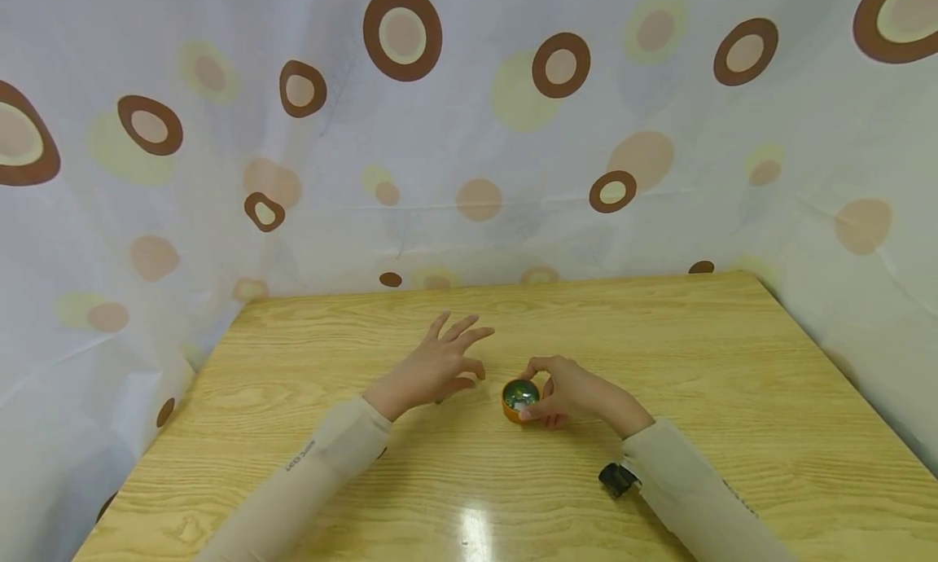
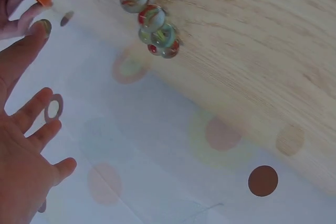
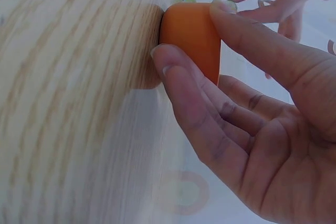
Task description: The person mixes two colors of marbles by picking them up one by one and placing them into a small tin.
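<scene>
A small round orange cup stands on the wooden table, its inside dark green and glossy in the head view. My right hand grips it from the right, thumb and fingers round its side. In the right wrist view the orange wall shows between those fingers. Just left of the cup, my left hand hovers with fingers spread, apart from it. Several glass marbles lie bunched on the table in the left wrist view; the head view barely shows them, behind the left hand.
The wooden table runs back to a white curtain printed with brown and pale spots, which also hangs at both sides. A black wrist camera sits under the right sleeve.
</scene>
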Demonstrator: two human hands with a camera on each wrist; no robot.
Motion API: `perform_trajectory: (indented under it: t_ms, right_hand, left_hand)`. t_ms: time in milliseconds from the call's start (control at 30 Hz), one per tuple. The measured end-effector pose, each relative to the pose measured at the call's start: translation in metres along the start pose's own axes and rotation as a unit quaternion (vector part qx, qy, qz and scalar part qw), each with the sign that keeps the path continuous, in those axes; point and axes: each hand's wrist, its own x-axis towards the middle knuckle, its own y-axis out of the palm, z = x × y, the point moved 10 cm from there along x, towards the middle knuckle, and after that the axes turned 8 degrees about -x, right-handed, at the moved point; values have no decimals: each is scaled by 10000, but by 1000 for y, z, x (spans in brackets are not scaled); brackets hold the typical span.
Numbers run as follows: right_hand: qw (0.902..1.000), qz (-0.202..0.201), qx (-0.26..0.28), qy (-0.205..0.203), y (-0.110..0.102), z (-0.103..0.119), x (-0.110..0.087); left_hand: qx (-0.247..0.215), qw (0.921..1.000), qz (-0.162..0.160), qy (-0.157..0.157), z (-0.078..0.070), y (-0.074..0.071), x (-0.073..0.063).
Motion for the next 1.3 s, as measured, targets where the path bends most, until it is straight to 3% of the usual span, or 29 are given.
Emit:
perform_trajectory:
  t_ms: [533, 867, 1300]
  right_hand:
    - [9995, 93, 97, -279, 2, 4, 0]
    - [9997, 108, 76, -183, 3, 4, -1]
    - [9998, 45, 68, -188, 0, 2, -2]
  left_hand:
    - [131, 9992, -162, 332, -29, 4, 21]
    - [159, 9991, -100, 369, -33, 11, 23]
    - [73, 9981, -443, 418, -25, 2, 20]
